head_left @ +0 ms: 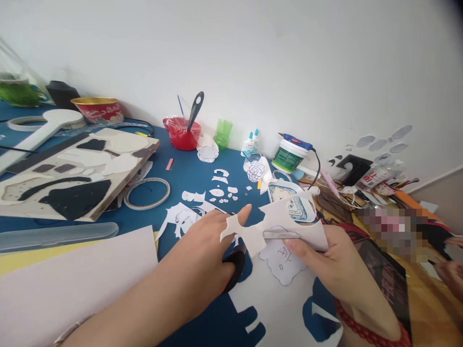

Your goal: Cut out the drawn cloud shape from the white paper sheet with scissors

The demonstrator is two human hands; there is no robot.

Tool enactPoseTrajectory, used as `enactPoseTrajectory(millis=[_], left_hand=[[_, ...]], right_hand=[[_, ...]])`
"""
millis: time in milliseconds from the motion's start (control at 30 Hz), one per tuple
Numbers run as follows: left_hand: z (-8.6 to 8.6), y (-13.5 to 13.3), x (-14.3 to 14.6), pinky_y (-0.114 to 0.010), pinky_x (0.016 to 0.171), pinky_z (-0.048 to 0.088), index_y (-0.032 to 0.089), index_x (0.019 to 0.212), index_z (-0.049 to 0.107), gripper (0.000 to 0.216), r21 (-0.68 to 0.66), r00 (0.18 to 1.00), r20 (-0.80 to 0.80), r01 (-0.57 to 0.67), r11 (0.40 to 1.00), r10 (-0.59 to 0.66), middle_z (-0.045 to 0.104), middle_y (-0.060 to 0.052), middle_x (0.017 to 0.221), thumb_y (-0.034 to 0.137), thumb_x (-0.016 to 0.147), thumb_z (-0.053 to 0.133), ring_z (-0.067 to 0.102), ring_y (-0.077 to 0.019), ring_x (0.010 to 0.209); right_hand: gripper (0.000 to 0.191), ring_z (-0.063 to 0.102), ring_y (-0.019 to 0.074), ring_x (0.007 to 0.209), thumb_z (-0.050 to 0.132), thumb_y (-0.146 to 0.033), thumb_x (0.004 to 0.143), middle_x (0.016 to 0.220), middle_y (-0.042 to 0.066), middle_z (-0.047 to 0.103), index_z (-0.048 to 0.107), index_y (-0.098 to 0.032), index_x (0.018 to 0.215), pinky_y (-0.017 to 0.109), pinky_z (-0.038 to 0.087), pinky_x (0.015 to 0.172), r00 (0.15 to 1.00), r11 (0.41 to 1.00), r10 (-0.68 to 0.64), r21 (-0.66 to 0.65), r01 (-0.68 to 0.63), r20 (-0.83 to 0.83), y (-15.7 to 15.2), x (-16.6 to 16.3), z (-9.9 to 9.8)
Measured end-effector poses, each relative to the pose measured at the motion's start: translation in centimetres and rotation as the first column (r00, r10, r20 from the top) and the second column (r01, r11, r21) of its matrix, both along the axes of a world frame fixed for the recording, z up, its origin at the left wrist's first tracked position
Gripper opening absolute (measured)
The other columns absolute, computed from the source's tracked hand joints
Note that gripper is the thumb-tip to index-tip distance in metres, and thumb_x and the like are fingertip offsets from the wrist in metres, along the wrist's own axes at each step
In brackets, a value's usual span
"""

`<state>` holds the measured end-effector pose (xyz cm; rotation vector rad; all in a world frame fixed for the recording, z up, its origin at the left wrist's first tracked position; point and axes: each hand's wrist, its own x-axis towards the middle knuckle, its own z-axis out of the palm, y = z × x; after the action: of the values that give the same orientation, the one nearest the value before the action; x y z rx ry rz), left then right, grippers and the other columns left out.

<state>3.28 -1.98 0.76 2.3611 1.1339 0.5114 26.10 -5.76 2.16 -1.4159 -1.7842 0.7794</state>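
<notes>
My left hand (213, 241) is closed on black-handled scissors (236, 270), whose metal blade (282, 235) reaches right across a white paper sheet. Between thumb and fingers, my right hand (323, 255) grips this white paper (314, 233), which has an irregular cut edge. A cut strip of it curls up over the scissors near my left fingers. Below the blade, a pencil-like outline drawing (284, 265) with a wavy edge shows on white paper. More white paper with cut-out gaps lies beneath my hands on the blue table (202, 318).
Paper scraps (181, 219) and small cut-outs (217, 192) lie beyond my hands. A tape roll (146, 193) and a board with cut shapes (72, 168) are left. Behind stand a red bowl (183, 135), glue bottles (249, 144) and a white-green tub (287, 156). Another person's hand (448, 274) is far right.
</notes>
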Motion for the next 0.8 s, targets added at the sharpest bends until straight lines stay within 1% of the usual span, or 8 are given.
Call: enactPoseTrajectory(millis=[67,133,300,467,567,667,733,800], left_hand=[[0.2,0.0,-0.1,-0.041,0.084,0.054,0.019,0.147,0.038,0.078,0.0,1.0,-0.027,-0.011,1.0,0.01,0.065,-0.012,0.11,0.005,0.071,0.044,0.059,-0.0283,0.1],[0.6,0.0,-0.1,-0.04,0.084,0.054,0.02,0.147,0.038,0.077,-0.024,0.998,-0.062,-0.021,0.999,0.02,0.064,-0.013,0.113,0.006,0.072,0.045,0.06,-0.0284,0.1],[1.5,0.0,0.1,-0.039,0.084,0.054,0.022,0.147,0.039,0.073,-0.145,0.982,-0.187,-0.041,0.989,0.013,0.063,-0.013,0.114,0.007,0.076,0.045,0.062,-0.0284,0.099],[1.7,0.2,0.1,-0.037,0.079,0.055,0.025,0.148,0.037,0.073,-0.181,0.982,-0.188,-0.062,0.981,0.028,0.064,-0.013,0.113,0.009,0.077,0.048,0.064,-0.0284,0.095],[2.0,0.2,0.3,-0.035,0.077,0.055,0.026,0.145,0.043,0.071,-0.184,0.981,-0.189,-0.081,0.979,0.046,0.066,-0.012,0.114,0.01,0.076,0.05,0.065,-0.0289,0.096],[2.2,0.1,0.4,-0.034,0.073,0.054,0.024,0.135,0.056,0.063,-0.153,0.971,-0.231,-0.098,0.983,0.06,0.069,-0.011,0.106,0.008,0.074,0.049,0.066,-0.0282,0.09],[2.0,0.2,0.3,-0.035,0.077,0.054,0.022,0.123,0.065,0.055,-0.156,0.969,-0.239,-0.11,0.982,0.07,0.07,-0.011,0.103,0.007,0.073,0.048,0.066,-0.0281,0.091],[1.5,0.3,0.1,-0.039,0.082,0.053,0.02,0.117,0.068,0.049,-0.164,0.984,-0.161,-0.105,0.981,0.078,0.07,-0.012,0.104,0.009,0.073,0.049,0.065,-0.0294,0.095]], right_hand=[[0.028,0.066,0.0199,0.093,0.061,-0.038,0.093,0.105,0.002,0.071,0.07,-0.029,0.118,0.028,0.055,0.083,1.0,1.0,0.0,0.011,0.0,0.0,0.1,-0.1,0.1],[0.028,0.065,0.0194,0.093,0.061,-0.038,0.093,0.106,0.002,0.071,0.071,-0.029,0.118,0.027,0.055,0.083,1.0,1.0,-0.001,0.017,0.001,-0.001,0.1,-0.1,0.1],[0.028,0.065,0.019,0.091,0.062,-0.04,0.093,0.105,0.002,0.071,0.07,-0.028,0.117,0.026,0.055,0.078,1.0,0.999,-0.012,-0.039,0.011,-0.023,-0.1,-0.1,0.0],[0.03,0.065,0.0201,0.089,0.062,-0.044,0.092,0.104,0.005,0.071,0.072,-0.024,0.113,0.029,0.054,0.078,0.999,0.997,-0.042,-0.057,0.042,-0.004,-0.2,0.1,0.0],[0.031,0.065,0.0212,0.09,0.063,-0.046,0.092,0.103,0.006,0.07,0.072,-0.023,0.111,0.03,0.054,0.077,0.999,0.995,-0.05,-0.083,0.049,-0.009,-0.2,0.2,-0.1],[0.032,0.064,0.0218,0.088,0.063,-0.046,0.092,0.102,0.007,0.07,0.072,-0.021,0.11,0.031,0.054,0.074,0.998,0.995,-0.054,-0.09,0.053,-0.012,-0.2,0.2,-0.3],[0.033,0.064,0.022,0.086,0.063,-0.047,0.091,0.101,0.007,0.07,0.072,-0.021,0.109,0.033,0.054,0.076,0.998,0.994,-0.07,-0.082,0.07,0.003,-0.3,0.3,-0.3],[0.033,0.064,0.0222,0.086,0.063,-0.047,0.091,0.1,0.007,0.071,0.072,-0.02,0.108,0.034,0.053,0.078,0.997,0.994,-0.071,-0.086,0.072,0.014,-0.3,0.3,-0.3]])
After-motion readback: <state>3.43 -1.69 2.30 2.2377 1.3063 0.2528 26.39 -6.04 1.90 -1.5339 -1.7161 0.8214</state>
